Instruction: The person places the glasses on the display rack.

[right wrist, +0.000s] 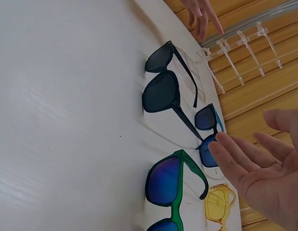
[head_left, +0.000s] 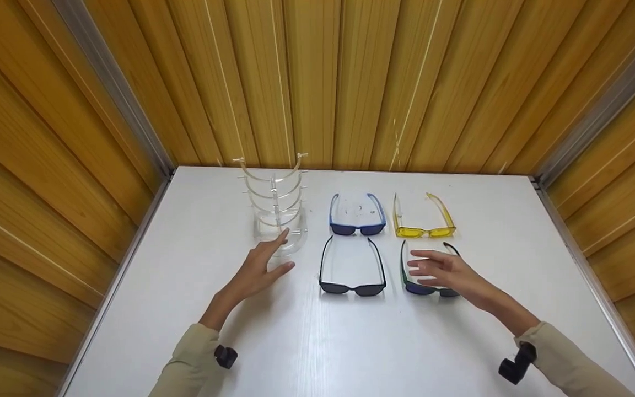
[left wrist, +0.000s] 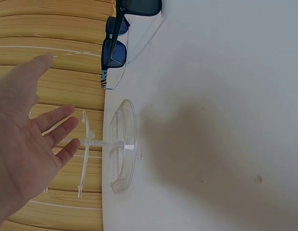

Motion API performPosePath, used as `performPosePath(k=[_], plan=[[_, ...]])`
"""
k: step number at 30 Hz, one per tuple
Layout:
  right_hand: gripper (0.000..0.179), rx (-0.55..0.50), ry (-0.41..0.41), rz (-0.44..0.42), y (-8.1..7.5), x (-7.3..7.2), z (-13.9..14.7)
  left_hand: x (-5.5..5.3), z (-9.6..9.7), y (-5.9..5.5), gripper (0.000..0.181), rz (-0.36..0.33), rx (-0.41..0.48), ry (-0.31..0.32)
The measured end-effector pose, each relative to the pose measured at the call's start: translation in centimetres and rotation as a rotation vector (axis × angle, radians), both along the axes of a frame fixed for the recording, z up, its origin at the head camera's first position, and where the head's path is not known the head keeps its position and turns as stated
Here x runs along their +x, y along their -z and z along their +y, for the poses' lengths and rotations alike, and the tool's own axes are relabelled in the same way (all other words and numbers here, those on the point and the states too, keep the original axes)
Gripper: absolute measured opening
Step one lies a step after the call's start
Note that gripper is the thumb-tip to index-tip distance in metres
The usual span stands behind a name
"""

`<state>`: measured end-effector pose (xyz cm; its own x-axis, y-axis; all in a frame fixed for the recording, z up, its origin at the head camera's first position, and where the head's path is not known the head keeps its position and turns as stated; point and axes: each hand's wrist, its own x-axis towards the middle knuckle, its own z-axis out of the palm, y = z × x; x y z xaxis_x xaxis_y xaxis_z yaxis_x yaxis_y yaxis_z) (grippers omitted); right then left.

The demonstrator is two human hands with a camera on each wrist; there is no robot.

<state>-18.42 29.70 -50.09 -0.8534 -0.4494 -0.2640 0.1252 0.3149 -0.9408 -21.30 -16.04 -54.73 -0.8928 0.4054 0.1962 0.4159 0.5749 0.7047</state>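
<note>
A clear plastic eyewear stand (head_left: 276, 207) with several curved tiers stands at the back left of the table. My left hand (head_left: 257, 270) hovers at its front, fingers spread, holding nothing; whether a fingertip touches the base I cannot tell. Over the green-framed sunglasses (right wrist: 180, 185) is my right hand (head_left: 450, 273), fingers loosely extended and nothing in them. Black sunglasses (head_left: 353, 289) lie between the two hands. Behind them are blue-framed sunglasses (head_left: 357, 229), with yellow glasses (head_left: 425, 232) to their right. All four pairs rest with temples unfolded, pointing toward the back.
The white table (head_left: 306, 342) ends at a wood-patterned corrugated wall (head_left: 339, 82) behind, with similar panels at both sides. Metal posts stand at the back corners. Each sleeve carries a small black camera (head_left: 226, 357) at the wrist.
</note>
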Motion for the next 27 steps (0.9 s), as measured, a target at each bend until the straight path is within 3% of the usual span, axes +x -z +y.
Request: performPosePath(k=[5,12,15,19,27], plan=[[0.061,-0.027,0.032,-0.002,0.7,-0.2,-0.5,-0.1,1.0,0.6,0.078,-0.022,0.068,0.027],[0.066,-0.079,0.063,-0.026,1.7,-0.1,-1.3,0.0,2.7,2.0,0.068,-0.135,0.17,0.154],[0.066,-0.101,0.068,-0.037,2.0,0.0,-2.0,-0.1,3.5,2.5,0.062,-0.15,0.199,0.191],[0.066,-0.113,0.055,-0.065,2.2,0.3,-2.8,-0.1,4.5,3.2,0.058,-0.15,0.205,0.22],[0.069,-0.065,0.016,-0.107,2.6,1.1,-4.1,0.2,6.0,4.1,0.053,-0.219,0.261,0.247]])
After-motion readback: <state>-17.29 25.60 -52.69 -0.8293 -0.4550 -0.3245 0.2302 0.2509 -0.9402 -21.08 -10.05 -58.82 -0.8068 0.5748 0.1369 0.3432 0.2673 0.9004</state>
